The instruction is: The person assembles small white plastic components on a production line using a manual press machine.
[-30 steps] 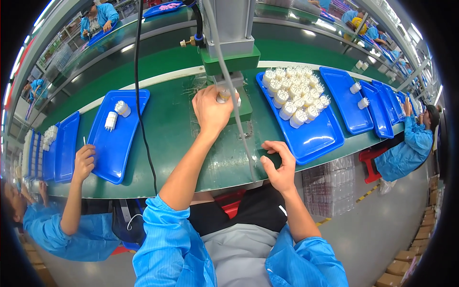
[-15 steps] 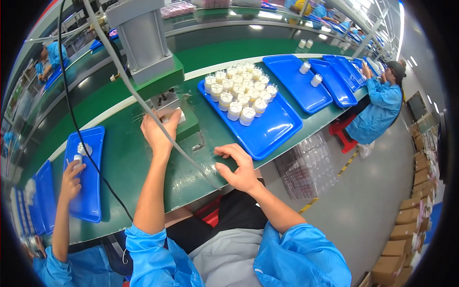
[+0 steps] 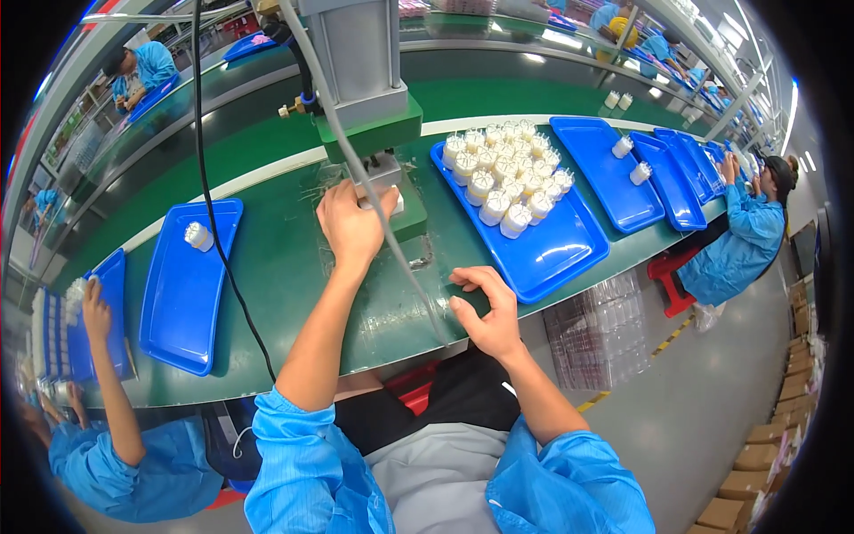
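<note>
My left hand [image 3: 354,224] is at the bench press [image 3: 349,58], its fingers curled around a small white plastic part [image 3: 397,206] below the metal press head [image 3: 377,171]. Much of that part is hidden by my thumb and fingers. My right hand [image 3: 489,313] hovers by the bench's front edge, fingers bent and apart, with nothing in it. Just beyond it lies a blue tray [image 3: 559,260] whose far half carries several white cylindrical parts [image 3: 514,221] with ribbed tops.
Left of the press, another blue tray [image 3: 178,307] holds one white part [image 3: 198,236]. A co-worker's hand [image 3: 96,316] reaches to a farther tray. A black cable [image 3: 206,191] and grey hose [image 3: 342,133] hang across the bench. More trays [image 3: 609,182] stand right.
The view has swung left. My left hand stays at the press and my right hand keeps its bent pose. The co-worker's hand has moved from the nearer left tray to the farther one.
</note>
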`<action>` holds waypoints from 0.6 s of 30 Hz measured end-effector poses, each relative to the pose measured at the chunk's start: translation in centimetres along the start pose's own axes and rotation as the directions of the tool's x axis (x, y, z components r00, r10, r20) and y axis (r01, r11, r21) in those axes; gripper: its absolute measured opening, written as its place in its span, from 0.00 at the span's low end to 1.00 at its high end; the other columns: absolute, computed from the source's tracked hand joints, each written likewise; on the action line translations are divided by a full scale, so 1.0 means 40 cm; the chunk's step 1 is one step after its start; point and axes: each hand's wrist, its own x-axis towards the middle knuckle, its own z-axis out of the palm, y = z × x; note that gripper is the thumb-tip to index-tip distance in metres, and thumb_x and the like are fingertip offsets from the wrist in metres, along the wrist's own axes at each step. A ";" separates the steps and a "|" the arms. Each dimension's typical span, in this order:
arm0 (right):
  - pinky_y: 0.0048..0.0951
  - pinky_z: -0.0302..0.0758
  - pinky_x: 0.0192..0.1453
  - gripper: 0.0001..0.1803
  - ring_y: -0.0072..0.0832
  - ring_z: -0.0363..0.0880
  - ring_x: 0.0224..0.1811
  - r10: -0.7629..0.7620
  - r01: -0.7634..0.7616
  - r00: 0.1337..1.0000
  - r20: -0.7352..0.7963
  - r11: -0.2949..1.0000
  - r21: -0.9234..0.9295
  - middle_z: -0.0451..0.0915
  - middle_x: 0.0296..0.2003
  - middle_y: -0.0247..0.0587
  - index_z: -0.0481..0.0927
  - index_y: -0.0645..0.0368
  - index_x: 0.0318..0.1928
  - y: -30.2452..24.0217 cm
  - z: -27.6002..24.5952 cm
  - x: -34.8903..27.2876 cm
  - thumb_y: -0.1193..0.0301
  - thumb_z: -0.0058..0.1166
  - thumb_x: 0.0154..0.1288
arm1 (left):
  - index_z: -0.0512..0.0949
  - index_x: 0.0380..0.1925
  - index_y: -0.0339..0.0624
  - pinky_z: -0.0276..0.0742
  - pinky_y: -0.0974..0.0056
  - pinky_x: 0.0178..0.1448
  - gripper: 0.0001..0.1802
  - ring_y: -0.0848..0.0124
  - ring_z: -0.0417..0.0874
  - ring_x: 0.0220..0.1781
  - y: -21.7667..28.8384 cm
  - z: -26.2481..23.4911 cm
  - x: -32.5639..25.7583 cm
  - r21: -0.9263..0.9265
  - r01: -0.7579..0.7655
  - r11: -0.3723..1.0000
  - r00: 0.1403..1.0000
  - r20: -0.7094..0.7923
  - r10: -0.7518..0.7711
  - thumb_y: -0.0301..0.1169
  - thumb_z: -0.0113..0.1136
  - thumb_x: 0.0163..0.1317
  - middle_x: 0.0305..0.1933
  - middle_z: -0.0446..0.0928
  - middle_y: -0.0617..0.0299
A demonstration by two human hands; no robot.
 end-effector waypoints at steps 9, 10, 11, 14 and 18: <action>0.32 0.78 0.51 0.22 0.35 0.81 0.47 -0.029 0.029 1.000 -0.006 0.999 0.013 0.83 0.46 0.46 0.81 0.66 0.53 0.021 0.007 -0.010 0.77 0.64 0.56 | 0.84 0.29 0.35 0.78 0.50 0.40 0.20 0.52 0.85 0.33 -0.038 0.008 0.008 0.044 -0.097 0.994 0.988 -0.116 0.102 0.42 0.75 0.47 0.29 0.83 0.48; 0.33 0.79 0.51 0.22 0.35 0.81 0.48 -0.021 0.021 1.000 -0.014 1.000 0.006 0.83 0.46 0.46 0.81 0.66 0.53 0.025 0.000 -0.014 0.76 0.64 0.57 | 0.85 0.30 0.35 0.78 0.53 0.41 0.19 0.56 0.84 0.32 -0.010 0.013 0.002 0.022 0.007 1.000 0.998 -0.063 -0.005 0.42 0.74 0.48 0.29 0.83 0.50; 0.33 0.79 0.52 0.21 0.35 0.81 0.48 -0.027 0.028 1.000 -0.002 0.999 0.024 0.83 0.47 0.46 0.81 0.66 0.53 0.014 0.008 -0.010 0.76 0.64 0.57 | 0.86 0.31 0.35 0.78 0.57 0.42 0.20 0.59 0.83 0.31 -0.043 0.009 0.008 -0.082 0.001 0.997 0.999 -0.039 -0.004 0.42 0.75 0.48 0.28 0.83 0.52; 0.33 0.79 0.52 0.21 0.36 0.81 0.49 -0.005 0.005 1.000 -0.019 1.000 0.005 0.82 0.47 0.47 0.81 0.65 0.54 0.013 0.000 -0.014 0.75 0.65 0.58 | 0.87 0.31 0.34 0.77 0.59 0.42 0.20 0.60 0.82 0.31 -0.001 0.006 0.003 -0.077 -0.020 0.997 0.999 -0.029 0.017 0.42 0.74 0.48 0.29 0.83 0.52; 0.33 0.79 0.51 0.21 0.37 0.81 0.48 -0.010 0.010 1.000 -0.013 0.999 0.031 0.82 0.47 0.48 0.81 0.66 0.54 0.014 -0.005 -0.013 0.75 0.65 0.59 | 0.87 0.31 0.35 0.77 0.57 0.40 0.20 0.58 0.81 0.30 0.012 0.004 0.001 0.052 -0.018 0.998 0.995 -0.101 0.023 0.43 0.74 0.48 0.28 0.82 0.52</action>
